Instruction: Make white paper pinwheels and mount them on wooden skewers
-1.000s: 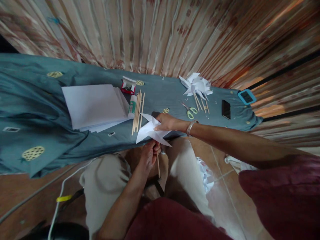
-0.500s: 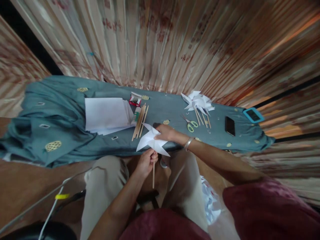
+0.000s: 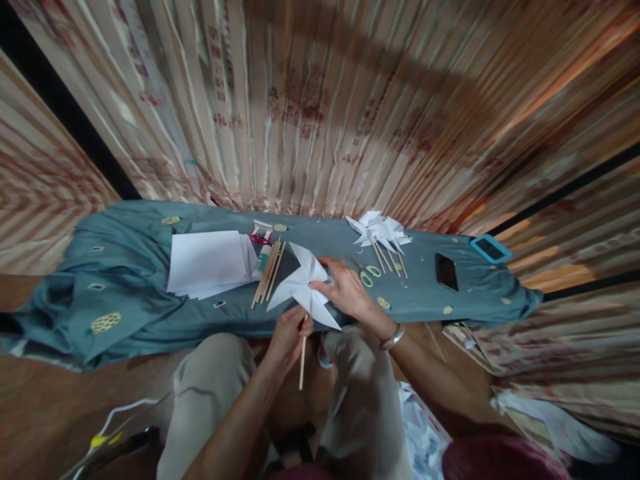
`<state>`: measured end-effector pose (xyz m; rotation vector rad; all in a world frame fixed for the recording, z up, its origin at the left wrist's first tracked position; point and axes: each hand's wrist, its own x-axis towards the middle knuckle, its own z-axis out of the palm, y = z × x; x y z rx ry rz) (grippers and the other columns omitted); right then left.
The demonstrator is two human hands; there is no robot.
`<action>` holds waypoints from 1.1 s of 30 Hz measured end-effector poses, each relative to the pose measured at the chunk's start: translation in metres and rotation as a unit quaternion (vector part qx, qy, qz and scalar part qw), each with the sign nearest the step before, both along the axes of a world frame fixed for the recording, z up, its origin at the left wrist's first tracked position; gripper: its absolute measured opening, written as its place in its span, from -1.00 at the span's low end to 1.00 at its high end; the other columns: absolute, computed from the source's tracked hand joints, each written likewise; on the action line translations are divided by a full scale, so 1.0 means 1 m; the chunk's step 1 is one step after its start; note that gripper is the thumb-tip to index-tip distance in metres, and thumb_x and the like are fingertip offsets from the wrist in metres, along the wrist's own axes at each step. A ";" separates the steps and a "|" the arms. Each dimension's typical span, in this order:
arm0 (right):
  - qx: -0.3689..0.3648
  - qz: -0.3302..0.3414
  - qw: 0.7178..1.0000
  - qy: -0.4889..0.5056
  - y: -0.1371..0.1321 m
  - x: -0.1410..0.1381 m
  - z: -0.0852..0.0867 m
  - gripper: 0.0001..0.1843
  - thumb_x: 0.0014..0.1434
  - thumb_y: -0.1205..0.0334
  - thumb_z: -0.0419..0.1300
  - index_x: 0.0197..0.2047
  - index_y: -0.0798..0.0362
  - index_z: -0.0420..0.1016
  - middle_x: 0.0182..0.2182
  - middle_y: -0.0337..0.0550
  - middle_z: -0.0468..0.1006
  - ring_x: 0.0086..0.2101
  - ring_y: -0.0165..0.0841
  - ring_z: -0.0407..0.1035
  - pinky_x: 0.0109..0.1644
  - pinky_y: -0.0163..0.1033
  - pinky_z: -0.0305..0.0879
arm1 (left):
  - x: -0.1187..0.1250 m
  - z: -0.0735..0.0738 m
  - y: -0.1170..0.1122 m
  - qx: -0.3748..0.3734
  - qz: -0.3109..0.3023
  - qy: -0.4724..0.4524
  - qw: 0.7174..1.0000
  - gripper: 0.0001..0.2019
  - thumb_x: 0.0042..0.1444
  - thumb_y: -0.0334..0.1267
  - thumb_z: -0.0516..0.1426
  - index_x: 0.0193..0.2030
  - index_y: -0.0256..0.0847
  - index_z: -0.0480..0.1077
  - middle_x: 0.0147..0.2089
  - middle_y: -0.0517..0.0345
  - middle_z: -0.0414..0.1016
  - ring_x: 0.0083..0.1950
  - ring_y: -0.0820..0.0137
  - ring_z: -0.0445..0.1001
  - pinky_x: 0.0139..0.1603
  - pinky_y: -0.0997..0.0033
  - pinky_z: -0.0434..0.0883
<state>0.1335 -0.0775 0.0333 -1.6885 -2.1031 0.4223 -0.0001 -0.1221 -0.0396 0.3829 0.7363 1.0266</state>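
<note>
A white paper pinwheel [image 3: 299,285] on a thin wooden stick [image 3: 302,363] is held upright over the table's near edge. My left hand [image 3: 290,333] is closed round the stick just below the blades. My right hand [image 3: 345,285] grips the pinwheel at its right side, the thumb by the pin at the centre and the other fingers behind the paper. Left of the blades lies a bundle of wooden sticks [image 3: 269,273]. Beside the bundle are a glue stick [image 3: 262,262] and a small red box of pins [image 3: 261,231].
A stack of white paper [image 3: 210,263] lies on the left of the cloth-covered table [image 3: 135,267]. To the right are green-handled scissors [image 3: 369,275], several finished pinwheels [image 3: 380,230], a black phone [image 3: 446,272] and a blue-framed device [image 3: 491,249]. A curtain [image 3: 300,120] hangs behind.
The view has tilted up, so the table sits lower. My right thumb has moved onto the front of the pinwheel's centre, and the blades have turned a little; my left hand still holds the stick.
</note>
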 end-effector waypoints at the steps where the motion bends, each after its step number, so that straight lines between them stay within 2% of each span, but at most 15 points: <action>1: 0.009 -0.006 1.000 0.022 0.000 0.002 0.000 -0.45 0.10 0.20 0.34 0.15 0.14 0.40 0.02 0.07 0.56 0.01 -0.15 0.43 0.10 -0.10 0.31 | 0.001 0.003 0.000 0.002 0.000 0.002 1.000 -0.55 -0.37 -0.07 0.43 -0.61 -0.28 0.27 -0.68 0.38 0.14 -0.64 0.71 -0.01 -0.65 0.66 -0.12; 3: 0.038 -0.019 0.997 0.059 -0.001 0.007 0.000 -0.43 0.10 0.18 0.34 0.16 0.12 0.40 0.02 0.06 0.56 0.00 -0.14 0.44 0.10 -0.07 0.33 | 0.004 0.007 0.001 0.005 0.003 0.007 1.000 -0.55 -0.37 -0.06 0.43 -0.60 -0.29 0.29 -0.68 0.38 0.15 -0.64 0.71 -0.01 -0.65 0.66 -0.10; 6: 0.120 -0.048 0.986 0.110 -0.012 0.014 0.006 -0.52 0.16 0.13 0.27 0.14 0.05 0.42 0.05 0.04 0.55 0.04 -0.15 0.41 0.15 -0.03 0.31 | 0.007 0.011 0.004 0.014 0.016 0.019 1.000 -0.58 -0.34 -0.07 0.41 -0.61 -0.30 0.30 -0.68 0.36 0.17 -0.63 0.70 0.02 -0.64 0.67 -0.05; 8: 0.177 -0.092 0.969 0.143 -0.029 0.019 0.006 -0.61 0.23 0.11 0.19 0.11 0.02 0.45 0.07 0.03 0.53 0.08 -0.16 0.39 0.19 -0.02 0.28 | 0.007 0.013 0.009 0.021 0.029 0.029 0.999 -0.59 -0.34 -0.06 0.41 -0.61 -0.30 0.32 -0.67 0.33 0.22 -0.62 0.68 0.08 -0.63 0.67 0.01; 10: 0.199 -0.141 0.954 0.177 -0.051 0.021 0.000 -0.67 0.26 0.09 0.14 0.05 0.00 0.49 0.02 0.01 0.57 0.03 -0.18 0.42 0.16 -0.03 0.31 | 0.006 0.016 0.015 0.023 0.043 0.040 0.998 -0.59 -0.37 -0.05 0.42 -0.60 -0.30 0.36 -0.66 0.28 0.29 -0.60 0.63 0.18 -0.60 0.64 0.12; 12: 0.168 -0.173 0.948 0.209 -0.073 0.019 -0.016 -0.70 0.28 0.07 0.11 -0.05 0.01 0.55 -0.09 -0.02 0.62 -0.06 -0.21 0.48 0.06 -0.10 0.37 | 0.004 0.019 0.021 0.025 0.057 0.050 0.997 -0.59 -0.41 -0.05 0.43 -0.56 -0.29 0.42 -0.63 0.25 0.36 -0.57 0.57 0.26 -0.54 0.59 0.24; 13: 0.130 -0.178 0.949 0.225 -0.081 0.016 -0.025 -0.70 0.28 0.06 0.10 -0.09 0.01 0.57 -0.16 -0.03 0.64 -0.14 -0.22 0.51 -0.02 -0.14 0.41 | 0.004 0.021 0.024 0.027 0.064 0.054 0.996 -0.59 -0.42 -0.05 0.44 -0.53 -0.29 0.44 -0.61 0.24 0.39 -0.55 0.55 0.30 -0.49 0.57 0.28; 16: -0.012 -0.122 0.955 0.270 -0.090 0.003 -0.052 -0.68 0.21 0.01 0.16 -0.15 0.02 0.61 -0.28 -0.09 0.68 -0.34 -0.27 0.54 -0.20 -0.22 0.43 | 0.004 0.027 0.033 0.044 0.079 0.058 0.994 -0.62 -0.40 -0.07 0.44 -0.49 -0.27 0.48 -0.58 0.26 0.40 -0.51 0.53 0.32 -0.42 0.53 0.32; 18: -0.058 -0.098 0.944 0.310 -0.084 -0.006 -0.063 -0.65 0.20 -0.03 0.18 -0.14 0.03 0.62 -0.30 -0.09 0.69 -0.34 -0.26 0.54 -0.20 -0.22 0.43 | 0.006 0.029 0.039 0.057 0.086 0.061 0.993 -0.64 -0.40 -0.08 0.44 -0.53 -0.26 0.47 -0.58 0.27 0.38 -0.50 0.52 0.31 -0.42 0.52 0.30; 23: -0.093 -0.079 0.905 0.407 -0.055 -0.018 -0.074 -0.66 0.09 0.00 0.26 -0.21 0.08 0.62 -0.37 -0.09 0.67 -0.37 -0.27 0.53 -0.27 -0.26 0.40 | 0.010 0.026 0.055 0.083 0.096 0.073 0.989 -0.65 -0.37 -0.09 0.44 -0.61 -0.23 0.41 -0.60 0.28 0.34 -0.50 0.52 0.27 -0.42 0.51 0.27; 27: -0.095 -0.092 0.917 0.377 -0.033 -0.021 -0.075 -0.84 0.08 0.21 0.23 -0.33 0.06 0.63 -0.45 -0.17 0.65 -0.42 -0.33 0.50 -0.33 -0.31 0.32 | 0.013 0.021 0.073 0.102 0.101 0.078 0.986 -0.67 -0.34 -0.12 0.42 -0.63 -0.22 0.39 -0.62 0.30 0.33 -0.52 0.51 0.27 -0.42 0.49 0.25; 33: -0.074 -0.073 0.934 0.343 0.002 -0.019 -0.068 -0.86 0.08 0.32 0.20 -0.40 0.06 0.61 -0.51 -0.23 0.62 -0.48 -0.39 0.45 -0.38 -0.36 0.26 | 0.014 0.021 0.098 0.128 0.107 0.073 0.983 -0.69 -0.27 -0.06 0.38 -0.47 -0.22 0.48 -0.49 0.21 0.49 -0.37 0.37 0.45 -0.29 0.40 0.36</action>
